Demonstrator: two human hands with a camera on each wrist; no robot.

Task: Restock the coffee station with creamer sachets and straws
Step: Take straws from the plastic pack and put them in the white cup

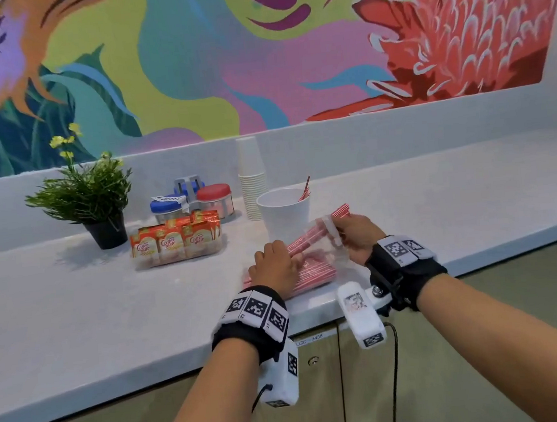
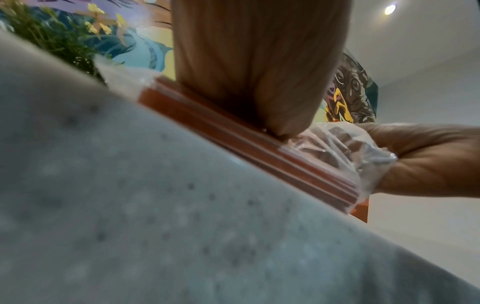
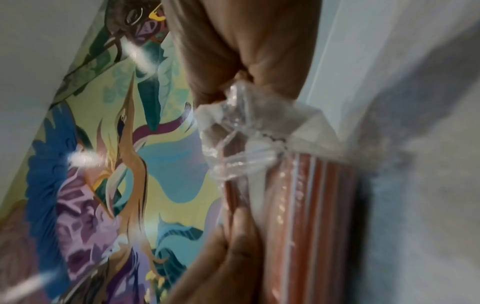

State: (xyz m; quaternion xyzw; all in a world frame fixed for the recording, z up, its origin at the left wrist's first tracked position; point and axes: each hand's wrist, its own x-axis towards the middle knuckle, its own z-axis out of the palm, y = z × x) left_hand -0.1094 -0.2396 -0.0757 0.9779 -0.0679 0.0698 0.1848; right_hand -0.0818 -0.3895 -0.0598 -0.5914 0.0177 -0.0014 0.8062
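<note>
A clear plastic bag (image 1: 315, 273) of red-and-white straws (image 1: 340, 212) lies near the counter's front edge. My left hand (image 1: 274, 267) is curled over a bundle of straws, one end jutting up to the right. In the left wrist view, this left hand (image 2: 259, 61) bears down on the straws (image 2: 233, 133). My right hand (image 1: 354, 234) pinches the bag's crumpled end (image 3: 246, 133). Behind the hands stands a white cup (image 1: 284, 210) with a few straws in it. A pack of Coffee-mate creamer sachets (image 1: 176, 242) lies to the left.
A stack of paper cups (image 1: 252, 179) stands behind the white cup. Jars with blue and red lids (image 1: 201, 198) and a potted plant (image 1: 89, 198) stand at the back left. The pale counter (image 1: 110, 312) ends at a low backsplash under a mural; cabinets are below.
</note>
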